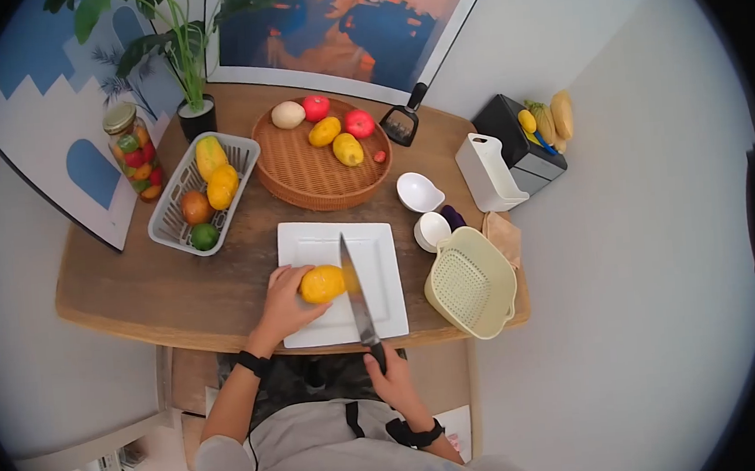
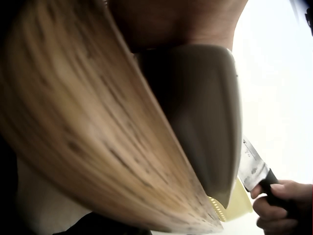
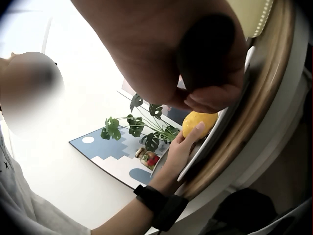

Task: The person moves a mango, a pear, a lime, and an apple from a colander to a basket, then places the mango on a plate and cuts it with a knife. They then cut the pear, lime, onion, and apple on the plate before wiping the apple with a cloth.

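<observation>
On a square white plate (image 1: 386, 296) lies a plump yellow mango (image 1: 321, 285). My left hand (image 1: 288, 301) holds it from the left side, fingers over the far side and thumb at the near side. The right wrist view shows the same grip on the mango (image 3: 198, 122). A kitchen knife (image 1: 357, 294) has its black handle gripped in my right hand (image 1: 391, 379), at the table's front edge. Its blade points away from me over the plate, right beside the mango's right end. In the left wrist view the knife (image 2: 253, 164) shows partly, behind the plate's rim.
Left of the plate stands a grey basket (image 1: 162, 217) of fruit, with a glass jar (image 1: 135, 152) behind. A round wicker tray (image 1: 304, 179) holds more fruit. To the right are white bowls (image 1: 418, 191), a pale yellow colander (image 1: 471, 286), a white container (image 1: 489, 171) and a peeler-like black tool (image 1: 400, 127).
</observation>
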